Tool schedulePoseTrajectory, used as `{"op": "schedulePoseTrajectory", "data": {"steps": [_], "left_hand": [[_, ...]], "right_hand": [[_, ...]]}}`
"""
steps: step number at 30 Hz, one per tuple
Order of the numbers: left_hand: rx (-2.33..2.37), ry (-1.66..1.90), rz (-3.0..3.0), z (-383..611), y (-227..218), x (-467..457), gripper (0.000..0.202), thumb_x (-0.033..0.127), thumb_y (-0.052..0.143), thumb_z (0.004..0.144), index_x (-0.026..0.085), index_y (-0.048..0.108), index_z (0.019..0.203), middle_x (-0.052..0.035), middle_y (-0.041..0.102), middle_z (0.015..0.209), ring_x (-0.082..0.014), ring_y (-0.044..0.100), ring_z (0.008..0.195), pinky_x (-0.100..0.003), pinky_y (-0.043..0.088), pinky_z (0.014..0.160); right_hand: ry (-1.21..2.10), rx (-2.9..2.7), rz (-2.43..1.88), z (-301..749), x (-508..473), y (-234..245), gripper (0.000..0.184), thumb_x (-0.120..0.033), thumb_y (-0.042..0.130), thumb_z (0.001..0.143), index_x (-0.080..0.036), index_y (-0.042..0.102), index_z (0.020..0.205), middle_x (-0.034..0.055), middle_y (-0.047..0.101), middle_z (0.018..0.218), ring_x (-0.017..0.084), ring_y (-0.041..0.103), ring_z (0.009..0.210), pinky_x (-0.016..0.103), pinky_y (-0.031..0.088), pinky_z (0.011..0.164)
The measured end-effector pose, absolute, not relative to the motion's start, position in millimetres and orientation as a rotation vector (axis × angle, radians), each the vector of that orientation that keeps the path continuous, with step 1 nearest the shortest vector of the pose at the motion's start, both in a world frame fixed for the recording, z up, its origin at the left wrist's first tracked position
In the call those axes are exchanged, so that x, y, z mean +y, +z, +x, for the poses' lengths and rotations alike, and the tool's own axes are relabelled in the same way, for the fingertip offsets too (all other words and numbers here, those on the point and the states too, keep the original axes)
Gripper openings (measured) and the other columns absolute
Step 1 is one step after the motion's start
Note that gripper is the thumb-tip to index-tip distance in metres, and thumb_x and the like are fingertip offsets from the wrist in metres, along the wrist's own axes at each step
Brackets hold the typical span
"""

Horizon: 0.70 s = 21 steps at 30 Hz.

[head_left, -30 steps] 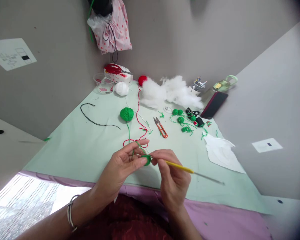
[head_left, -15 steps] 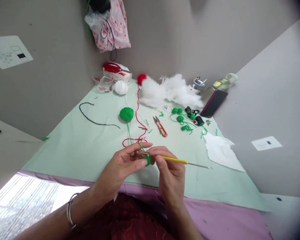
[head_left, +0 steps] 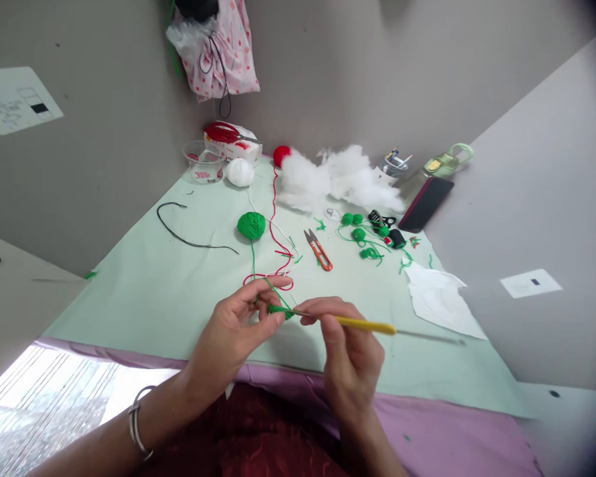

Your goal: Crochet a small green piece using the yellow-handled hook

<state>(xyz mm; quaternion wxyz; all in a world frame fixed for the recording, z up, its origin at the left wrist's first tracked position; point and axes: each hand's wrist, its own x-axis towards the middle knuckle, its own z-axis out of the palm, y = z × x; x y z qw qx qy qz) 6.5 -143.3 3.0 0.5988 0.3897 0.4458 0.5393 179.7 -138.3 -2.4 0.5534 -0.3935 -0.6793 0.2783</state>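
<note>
Low in the middle of the frame, the left hand [head_left: 233, 328] pinches a small green crochet piece [head_left: 281, 310] between thumb and fingertips, just above the near edge of the desk [head_left: 153, 291]. The right hand [head_left: 350, 351] is closed around a crochet hook [head_left: 365, 324] with a yellow handle, thumb and forefinger gripping it near the front. Its tip meets the green piece and its metal tail points to the right of the frame. A green strand runs from the piece up to a green yarn ball [head_left: 251, 225] at centre. Right of the ball lie orange snips [head_left: 319, 250]. Further right are several small green balls [head_left: 360, 232]. White stuffing [head_left: 338, 177] is heaped at the upper centre.
</note>
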Motion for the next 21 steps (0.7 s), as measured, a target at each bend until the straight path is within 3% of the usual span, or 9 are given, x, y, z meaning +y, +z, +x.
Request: {"op": "schedulePoseTrajectory", "data": {"steps": [6,10,14,18,21], "left_hand": [[0.881,1.174,0.657,13.8,1.1,-143.5,0.053,0.030,0.091,0.082,0.027,0.075,0.133,0.0012,0.068,0.088,-0.0156,0.057,0.084,-0.029,0.045,0.085],[0.736,1.072,0.446,10.4,3.9,-137.2,0.046,0.030,0.091,0.081,0.020,0.079,0.124,0.0000,0.066,0.086,-0.0155,0.058,0.085,-0.030,0.047,0.088],[0.788,1.155,0.555,8.9,5.1,-136.6,0.042,0.025,0.089,0.082,0.026,0.081,0.124,0.0005,0.066,0.088,-0.0169,0.058,0.091,-0.031,0.045,0.094],[0.804,1.171,0.644,13.2,3.4,-140.7,0.039,0.026,0.088,0.084,0.030,0.082,0.123,0.0002,0.069,0.093,-0.0173,0.059,0.094,-0.031,0.044,0.096],[0.804,1.188,0.606,15.5,2.0,-140.7,0.043,0.026,0.090,0.083,0.029,0.081,0.125,0.0007,0.070,0.089,-0.0168,0.060,0.090,-0.031,0.045,0.093]], "right_hand": [[0.088,-1.889,-0.894,175.3,-144.3,-16.1,0.037,-0.008,0.063,0.099,-0.028,0.076,0.126,0.0101,0.076,0.110,0.022,0.073,0.096,0.036,0.063,0.075],[0.479,-1.574,-0.901,175.3,-139.5,-10.2,0.026,-0.014,0.057,0.104,-0.026,0.078,0.112,0.0053,0.075,0.092,0.019,0.071,0.081,0.035,0.060,0.069],[0.805,-1.380,-0.845,174.6,-130.1,-3.4,0.023,-0.025,0.058,0.107,-0.023,0.078,0.097,0.0051,0.076,0.087,0.017,0.067,0.073,0.033,0.058,0.064],[0.772,-1.477,-0.846,171.0,-130.3,-4.9,0.020,-0.022,0.061,0.105,-0.026,0.080,0.103,0.0049,0.080,0.093,0.019,0.073,0.085,0.033,0.060,0.069],[0.554,-1.609,-0.904,170.6,-136.6,-9.5,0.026,-0.015,0.062,0.103,-0.030,0.080,0.113,0.0049,0.078,0.098,0.020,0.074,0.088,0.035,0.062,0.073]]}}
